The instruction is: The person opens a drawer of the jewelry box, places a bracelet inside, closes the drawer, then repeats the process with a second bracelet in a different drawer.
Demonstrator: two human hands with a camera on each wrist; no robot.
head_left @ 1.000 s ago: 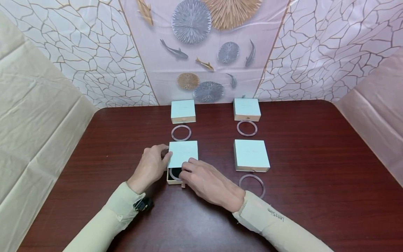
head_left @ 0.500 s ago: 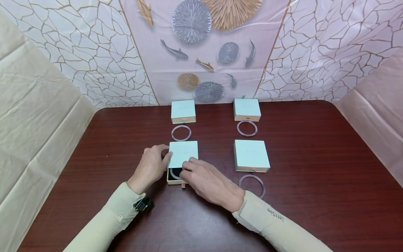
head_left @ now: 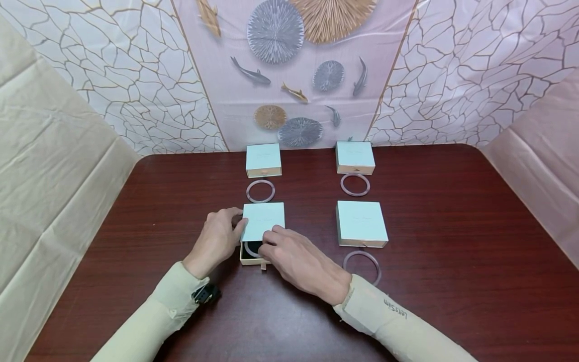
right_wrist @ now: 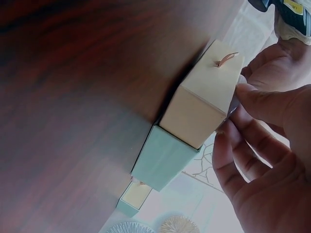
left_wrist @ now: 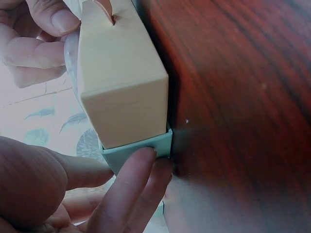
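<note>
In the head view, a mint jewellery box (head_left: 262, 221) sits left of the middle of the bench (head_left: 452, 216), well in from its far edge, its black-lined drawer (head_left: 249, 261) partly out. The left hand (head_left: 214, 236) grips the mint cover at its left side. The right hand (head_left: 296, 259) pinches a pale bangle (head_left: 248, 252) at the drawer, covering its right part; the rest of the ring lies just in front of the cover. Two more closed boxes, a left one (head_left: 263, 158) and a right one (head_left: 355, 155), stand along the bench's far edge.

In the left wrist view, the left hand's fingertips press the cover's side, just behind the cream drawer; its pull tab (left_wrist: 106, 9) points up from the front.

In the right wrist view, the right hand's thumb and fingers close on the bangle at the drawer's top edge.
</note>
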